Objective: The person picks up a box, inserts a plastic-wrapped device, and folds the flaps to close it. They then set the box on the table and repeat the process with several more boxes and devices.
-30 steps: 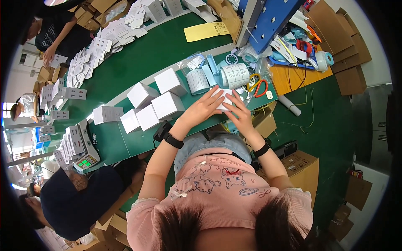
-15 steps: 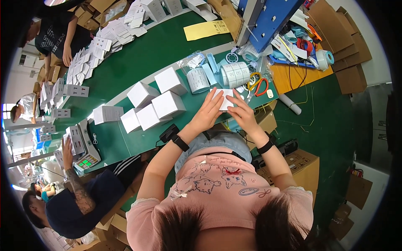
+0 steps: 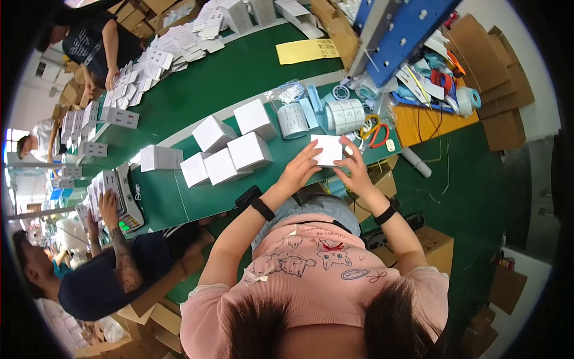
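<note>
Close in front of me, at the table's near edge, is a small white box [image 3: 327, 150] with a plain face upward. My left hand [image 3: 300, 167] grips its left side, fingers bent along the edge. On the opposite side my right hand [image 3: 355, 172] has its thumb and fingers against the box. Several white boxes [image 3: 249, 151] stand in a loose cluster to the left of my hands. Just beyond the held box are a roll of printed labels [image 3: 293, 121] and a second label roll [image 3: 345, 116]. Scissors with yellow and red handles [image 3: 379, 135] lie to the right.
A blue tray [image 3: 439, 99] of tape and tools sits at the right, beside a blue perforated post [image 3: 399, 45]. Yellow paper [image 3: 307, 52] lies farther back. At left, a co-worker handles boxes on a scale [image 3: 130, 200]; another stands by a heap of white cartons [image 3: 156, 58].
My view has shifted slightly, so the table sits a little lower and farther right. My fingers have moved outward to the box's sides, exposing more of its top. The near co-worker now has both hands at the boxes.
</note>
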`<state>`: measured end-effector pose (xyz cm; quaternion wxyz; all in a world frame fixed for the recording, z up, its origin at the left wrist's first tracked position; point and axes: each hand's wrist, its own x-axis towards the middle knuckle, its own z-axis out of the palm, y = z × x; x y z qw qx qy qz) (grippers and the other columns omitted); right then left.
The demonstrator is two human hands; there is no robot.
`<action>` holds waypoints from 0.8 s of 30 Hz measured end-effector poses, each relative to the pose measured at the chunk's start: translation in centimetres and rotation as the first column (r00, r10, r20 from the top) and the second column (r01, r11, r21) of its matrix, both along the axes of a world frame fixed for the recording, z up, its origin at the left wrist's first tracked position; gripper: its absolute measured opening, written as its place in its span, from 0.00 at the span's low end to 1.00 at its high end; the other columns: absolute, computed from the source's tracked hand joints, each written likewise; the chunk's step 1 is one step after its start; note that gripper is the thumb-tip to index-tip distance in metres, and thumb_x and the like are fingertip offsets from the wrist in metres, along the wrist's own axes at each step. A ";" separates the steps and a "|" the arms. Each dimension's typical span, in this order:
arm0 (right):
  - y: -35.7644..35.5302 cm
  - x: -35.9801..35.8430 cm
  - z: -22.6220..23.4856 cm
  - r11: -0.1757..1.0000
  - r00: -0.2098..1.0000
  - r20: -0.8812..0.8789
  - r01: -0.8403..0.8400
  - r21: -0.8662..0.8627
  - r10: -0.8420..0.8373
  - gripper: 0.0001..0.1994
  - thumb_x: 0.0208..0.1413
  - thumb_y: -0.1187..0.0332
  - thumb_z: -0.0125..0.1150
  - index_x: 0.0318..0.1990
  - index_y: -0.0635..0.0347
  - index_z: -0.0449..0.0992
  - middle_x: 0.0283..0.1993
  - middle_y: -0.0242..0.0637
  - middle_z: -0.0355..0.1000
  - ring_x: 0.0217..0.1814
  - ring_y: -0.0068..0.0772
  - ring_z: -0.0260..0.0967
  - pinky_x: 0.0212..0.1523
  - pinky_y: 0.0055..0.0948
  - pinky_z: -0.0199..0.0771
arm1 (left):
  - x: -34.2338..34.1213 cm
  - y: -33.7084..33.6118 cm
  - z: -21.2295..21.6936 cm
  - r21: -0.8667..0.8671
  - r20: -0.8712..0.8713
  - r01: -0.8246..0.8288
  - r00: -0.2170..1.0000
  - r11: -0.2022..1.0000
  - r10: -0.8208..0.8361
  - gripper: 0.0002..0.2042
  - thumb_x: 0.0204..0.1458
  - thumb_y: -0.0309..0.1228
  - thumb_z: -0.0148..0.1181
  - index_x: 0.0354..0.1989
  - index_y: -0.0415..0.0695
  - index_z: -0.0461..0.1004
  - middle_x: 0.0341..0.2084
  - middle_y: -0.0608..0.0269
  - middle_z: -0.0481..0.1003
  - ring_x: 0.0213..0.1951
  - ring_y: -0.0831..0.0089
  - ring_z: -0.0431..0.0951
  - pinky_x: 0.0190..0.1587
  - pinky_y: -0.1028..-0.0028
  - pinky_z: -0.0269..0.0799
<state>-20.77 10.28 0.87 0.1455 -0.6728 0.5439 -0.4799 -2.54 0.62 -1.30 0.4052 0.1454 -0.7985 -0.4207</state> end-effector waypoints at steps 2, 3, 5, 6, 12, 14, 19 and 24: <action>-0.7 0.8 -0.3 1.000 0.997 0.073 -0.007 0.012 0.006 0.23 0.38 0.74 0.67 0.46 0.59 0.69 0.61 0.46 0.55 0.65 0.52 0.51 0.59 0.41 0.58 | -0.3 -0.3 -0.6 -0.178 -0.033 0.011 0.999 0.984 -0.017 0.14 0.42 0.22 0.62 0.37 0.37 0.66 0.52 0.47 0.66 0.55 0.41 0.63 0.57 0.53 0.59; -0.8 0.8 -0.9 0.995 0.992 0.105 0.057 0.079 -0.066 0.27 0.36 0.74 0.68 0.49 0.59 0.67 0.60 0.46 0.56 0.63 0.51 0.53 0.58 0.41 0.58 | -0.6 -0.5 -0.9 -0.265 -0.049 0.016 0.998 0.964 -0.030 0.13 0.41 0.22 0.62 0.35 0.38 0.65 0.51 0.47 0.66 0.55 0.41 0.64 0.57 0.54 0.59; -1.0 0.7 -1.7 0.966 0.970 0.156 0.150 0.210 -0.184 0.35 0.31 0.72 0.71 0.54 0.57 0.64 0.59 0.45 0.56 0.60 0.50 0.56 0.57 0.40 0.59 | -1.1 0.0 -1.1 -0.296 -0.033 -0.015 0.999 0.955 0.005 0.17 0.40 0.24 0.64 0.38 0.38 0.66 0.52 0.46 0.65 0.56 0.42 0.63 0.57 0.55 0.59; -1.0 0.6 -1.5 0.966 0.986 0.097 0.114 0.230 -0.139 0.38 0.30 0.72 0.71 0.56 0.58 0.62 0.59 0.45 0.56 0.59 0.48 0.57 0.57 0.39 0.59 | -0.7 0.1 -1.1 -0.315 -0.012 -0.013 1.000 0.949 0.010 0.20 0.39 0.25 0.66 0.42 0.39 0.66 0.54 0.45 0.63 0.57 0.43 0.62 0.57 0.56 0.59; -0.8 3.8 10.3 0.942 0.957 0.027 -0.288 0.170 0.288 0.37 0.32 0.68 0.72 0.56 0.59 0.63 0.56 0.46 0.58 0.58 0.49 0.58 0.54 0.43 0.63 | 7.1 3.6 11.7 0.095 0.108 -0.143 0.985 0.985 0.133 0.32 0.32 0.29 0.69 0.51 0.46 0.65 0.53 0.48 0.60 0.55 0.52 0.62 0.55 0.61 0.61; -2.6 5.7 12.5 0.920 0.918 0.118 -0.387 0.068 0.378 0.34 0.35 0.68 0.71 0.55 0.59 0.64 0.56 0.46 0.59 0.58 0.50 0.58 0.54 0.44 0.63 | 11.4 3.7 17.1 0.033 0.198 -0.207 0.960 0.978 0.197 0.35 0.30 0.30 0.69 0.53 0.46 0.63 0.50 0.49 0.62 0.52 0.53 0.64 0.53 0.63 0.62; -7.7 6.9 14.2 0.902 0.864 0.264 -0.423 -0.082 0.429 0.24 0.46 0.67 0.63 0.52 0.60 0.67 0.55 0.45 0.59 0.56 0.49 0.59 0.51 0.44 0.66 | 24.8 4.0 19.6 0.078 0.225 -0.908 0.419 0.412 0.880 0.40 0.29 0.25 0.67 0.57 0.41 0.56 0.47 0.52 0.62 0.50 0.60 0.64 0.53 0.66 0.60; -12.2 8.8 13.3 0.949 0.808 0.503 -0.302 -0.091 0.306 0.15 0.52 0.72 0.52 0.49 0.62 0.69 0.53 0.44 0.61 0.54 0.43 0.62 0.48 0.38 0.68 | 36.4 -2.5 6.3 -0.166 0.137 -0.966 -0.222 -0.199 0.965 0.41 0.30 0.28 0.70 0.56 0.39 0.54 0.50 0.47 0.60 0.53 0.55 0.61 0.56 0.63 0.58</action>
